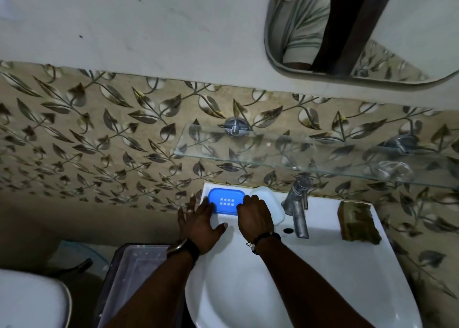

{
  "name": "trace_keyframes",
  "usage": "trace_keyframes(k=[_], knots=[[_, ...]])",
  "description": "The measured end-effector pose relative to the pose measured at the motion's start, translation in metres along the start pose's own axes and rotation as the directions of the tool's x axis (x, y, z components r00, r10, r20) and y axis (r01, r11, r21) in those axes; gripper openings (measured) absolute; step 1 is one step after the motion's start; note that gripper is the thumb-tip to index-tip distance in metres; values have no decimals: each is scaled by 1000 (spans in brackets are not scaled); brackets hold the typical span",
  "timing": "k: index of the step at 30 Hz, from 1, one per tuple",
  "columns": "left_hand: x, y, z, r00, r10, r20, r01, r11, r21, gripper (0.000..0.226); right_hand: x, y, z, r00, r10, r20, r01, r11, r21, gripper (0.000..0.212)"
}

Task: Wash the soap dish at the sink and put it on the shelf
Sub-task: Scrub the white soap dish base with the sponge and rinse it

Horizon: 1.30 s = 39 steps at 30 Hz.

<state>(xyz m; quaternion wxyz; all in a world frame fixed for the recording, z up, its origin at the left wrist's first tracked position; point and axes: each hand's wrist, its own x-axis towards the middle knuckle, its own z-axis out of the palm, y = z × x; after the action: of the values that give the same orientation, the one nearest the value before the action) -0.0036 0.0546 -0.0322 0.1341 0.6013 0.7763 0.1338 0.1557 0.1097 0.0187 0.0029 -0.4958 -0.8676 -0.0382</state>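
A blue soap dish with small drain holes lies on the back left ledge of the white sink. My left hand rests flat on the ledge, its fingertips touching the dish's left edge. On the other side, my right hand has its fingers against the dish's right edge. Neither hand has lifted the dish. A pale white soap dish part lies just right of it, partly under my right hand. The glass shelf hangs on the wall above the sink.
A metal tap stands right of my hands. A worn brown-green scrub sponge lies on the sink's right ledge. Lower left are a plastic bin and a toilet. A mirror hangs above.
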Motion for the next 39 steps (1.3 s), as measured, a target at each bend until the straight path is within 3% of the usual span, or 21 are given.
trace_keyframes(k=[9, 14, 19, 21, 25, 29, 39], knots=[[2, -4, -3, 1000, 6, 23, -6, 999, 32, 89, -4, -1, 3, 1000, -13, -27, 13, 999, 34, 26], [-9, 5, -8, 999, 32, -36, -29, 997, 65, 88, -17, 7, -4, 991, 69, -114, -61, 996, 70, 30], [-19, 43, -6, 924, 292, -247, -276, 956, 98, 59, -41, 23, -1, 966, 162, -203, -152, 986, 63, 13], [-21, 61, -5, 897, 389, -209, -373, 921, 112, 56, -51, 30, 0, 966, 151, -211, -153, 988, 5, 1], [-21, 93, -5, 855, 510, -90, -484, 849, 210, 52, -60, 47, -7, 989, 94, -117, -110, 984, -141, 9], [-15, 107, 0, 862, 506, -32, -488, 845, 221, 40, -61, 53, -19, 996, 36, -85, -53, 977, -208, 9], [-7, 108, 14, 909, 414, 42, -415, 910, 13, 31, -65, 60, -8, 987, -100, -123, 69, 970, -234, 7]])
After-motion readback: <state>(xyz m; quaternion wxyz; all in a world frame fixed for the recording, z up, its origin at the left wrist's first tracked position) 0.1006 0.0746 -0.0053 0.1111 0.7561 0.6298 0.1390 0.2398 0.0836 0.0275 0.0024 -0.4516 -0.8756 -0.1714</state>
